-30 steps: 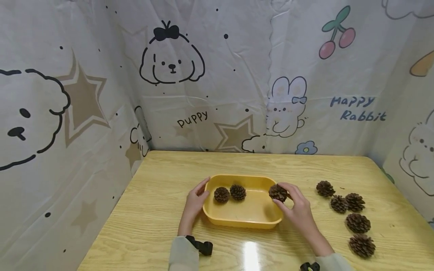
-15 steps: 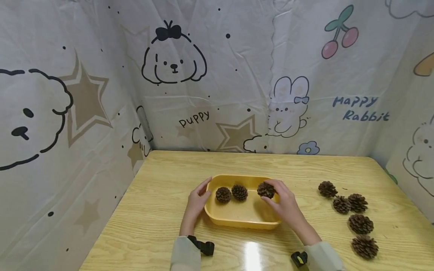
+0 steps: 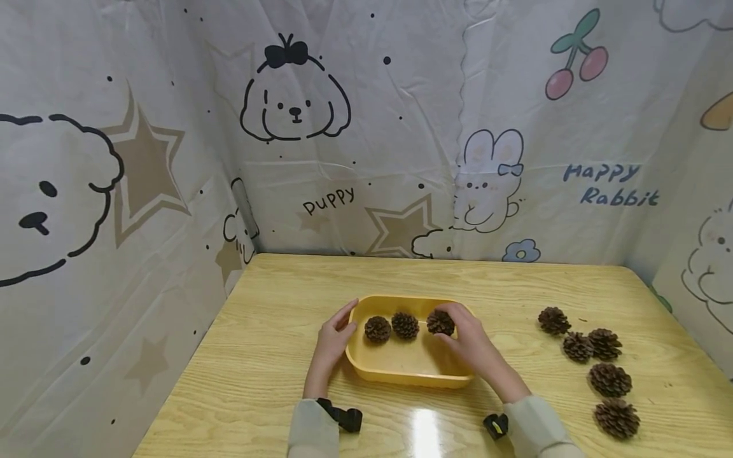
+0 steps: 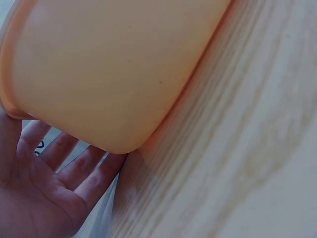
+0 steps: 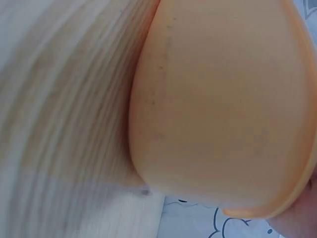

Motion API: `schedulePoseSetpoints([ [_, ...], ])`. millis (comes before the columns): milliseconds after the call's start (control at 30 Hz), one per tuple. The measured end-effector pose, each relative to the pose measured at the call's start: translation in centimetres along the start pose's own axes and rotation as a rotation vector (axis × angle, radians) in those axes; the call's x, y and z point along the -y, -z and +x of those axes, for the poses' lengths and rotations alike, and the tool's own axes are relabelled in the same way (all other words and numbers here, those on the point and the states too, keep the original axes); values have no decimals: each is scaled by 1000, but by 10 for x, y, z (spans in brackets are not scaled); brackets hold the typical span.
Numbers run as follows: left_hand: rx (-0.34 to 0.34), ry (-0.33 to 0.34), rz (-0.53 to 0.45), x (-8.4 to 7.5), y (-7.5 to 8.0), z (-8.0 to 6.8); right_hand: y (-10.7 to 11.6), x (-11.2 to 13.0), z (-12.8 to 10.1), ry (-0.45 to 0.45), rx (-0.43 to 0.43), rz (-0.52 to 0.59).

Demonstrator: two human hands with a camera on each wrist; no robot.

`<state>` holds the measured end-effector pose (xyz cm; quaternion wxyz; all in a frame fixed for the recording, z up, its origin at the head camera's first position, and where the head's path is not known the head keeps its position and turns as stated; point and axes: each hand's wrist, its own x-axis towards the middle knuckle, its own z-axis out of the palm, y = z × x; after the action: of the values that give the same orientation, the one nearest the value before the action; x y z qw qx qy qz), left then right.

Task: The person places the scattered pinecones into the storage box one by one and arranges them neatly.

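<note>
A cone (image 3: 440, 322) is pinched by the curled fingers of the right hand (image 3: 466, 340), low inside the tray (image 3: 401, 375) at its 2 o'clock corner — whether it rests on the floor cannot be told. Two more cones (image 3: 377, 329) lie in a row at its 9 o'clock. The left hand (image 3: 332, 340) is laid against the tray's 9 o'clock wall, fingers straight. Five loose cones (image 3: 609, 379) are scattered on the table (image 3: 258, 356) at 3 o'clock.

Risks, as judged: scales could snag on the fingers at release — the cone may be dragged out; neighbours could be knocked; the tray could slide if left unbraced.
</note>
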<state>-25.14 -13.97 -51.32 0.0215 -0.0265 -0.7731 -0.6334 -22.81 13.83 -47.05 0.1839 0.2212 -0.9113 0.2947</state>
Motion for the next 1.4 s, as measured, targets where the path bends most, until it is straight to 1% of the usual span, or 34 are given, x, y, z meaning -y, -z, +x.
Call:
schedulePoseSetpoints([
  [200,6,-6,-3,0,0,0,-6,0,7,-26,62,-1],
  [500,7,4,-9,-4,0,-3,-15,1,11,-84,142,8],
  [567,11,5,-12,-9,1,-6,-16,2,12,-92,163,9],
  [767,25,10,-13,-37,4,-18,-17,5,16,-120,219,28],
  [833,28,9,-7,-40,5,-20,-19,4,16,-129,234,31],
  [933,33,6,-15,-37,4,-18,-21,4,17,-138,248,33],
  [1067,26,-2,-35,-21,2,-9,-23,5,18,-142,258,50],
  [1200,12,-15,-23,-6,1,-2,-25,5,19,-137,258,62],
  [1267,10,-23,-13,-3,0,-1,-25,5,19,-130,256,62],
  [1400,7,-25,-20,-3,0,-1,-26,4,19,-120,260,65],
])
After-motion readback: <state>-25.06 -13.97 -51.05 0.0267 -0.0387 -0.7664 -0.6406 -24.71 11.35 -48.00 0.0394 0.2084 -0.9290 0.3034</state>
